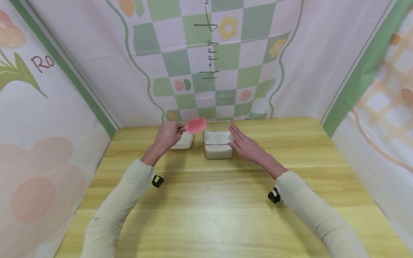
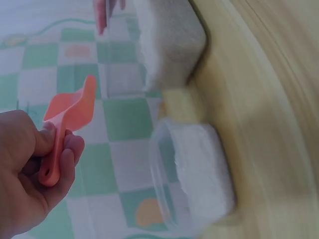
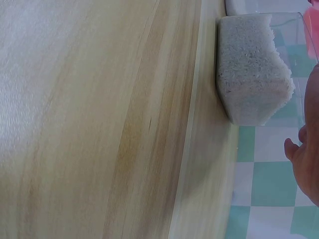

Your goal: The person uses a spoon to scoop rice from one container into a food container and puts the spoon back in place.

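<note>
Now the left hand grips a pink scoop; the right hand, fingers straight, touches a container.

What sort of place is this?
Probably a small staged booth, perhaps for filming: printed cloth hangs on three sides of a wooden table, and small black devices sit at both sleeve cuffs.

I get pink-coral on the scoop, one solid colour. Both the bigger container and the smaller tub read clear, rice white. Tabletop: yellow-tan, streaky wood grain. Backdrop: green/white checks, yellow flowers, dark lettering. Left curtain: white, pale pink flowers, green stripe. I see cream sleeves, black wrist cameras with yellow patches.
</note>
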Action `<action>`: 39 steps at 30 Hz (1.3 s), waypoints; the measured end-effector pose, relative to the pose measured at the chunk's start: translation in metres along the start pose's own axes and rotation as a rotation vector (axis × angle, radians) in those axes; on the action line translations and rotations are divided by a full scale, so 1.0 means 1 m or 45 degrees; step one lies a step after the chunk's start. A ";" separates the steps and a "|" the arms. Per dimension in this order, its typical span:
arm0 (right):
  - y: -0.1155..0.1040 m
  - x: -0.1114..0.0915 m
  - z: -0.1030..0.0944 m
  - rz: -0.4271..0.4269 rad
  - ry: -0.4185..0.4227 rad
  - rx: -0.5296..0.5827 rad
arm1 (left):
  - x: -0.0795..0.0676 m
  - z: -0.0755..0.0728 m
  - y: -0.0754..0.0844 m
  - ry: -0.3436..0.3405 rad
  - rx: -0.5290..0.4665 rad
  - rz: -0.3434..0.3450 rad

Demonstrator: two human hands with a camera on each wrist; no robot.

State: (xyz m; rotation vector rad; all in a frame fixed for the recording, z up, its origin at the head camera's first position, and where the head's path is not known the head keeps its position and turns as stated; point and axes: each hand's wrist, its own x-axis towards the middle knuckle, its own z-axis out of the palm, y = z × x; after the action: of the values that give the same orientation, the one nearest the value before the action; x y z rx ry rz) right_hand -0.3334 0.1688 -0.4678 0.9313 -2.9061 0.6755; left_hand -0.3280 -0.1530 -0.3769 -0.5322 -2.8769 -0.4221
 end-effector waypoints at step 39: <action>0.003 0.001 0.003 -0.018 0.015 -0.001 | 0.051 0.038 0.094 -0.418 0.557 0.318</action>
State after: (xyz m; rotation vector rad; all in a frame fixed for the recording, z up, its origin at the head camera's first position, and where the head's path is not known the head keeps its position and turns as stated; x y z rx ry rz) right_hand -0.3356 0.1694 -0.4716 0.9433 -2.8863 0.6764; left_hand -0.3448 -0.0407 -0.3785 -0.9285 -3.0048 0.3591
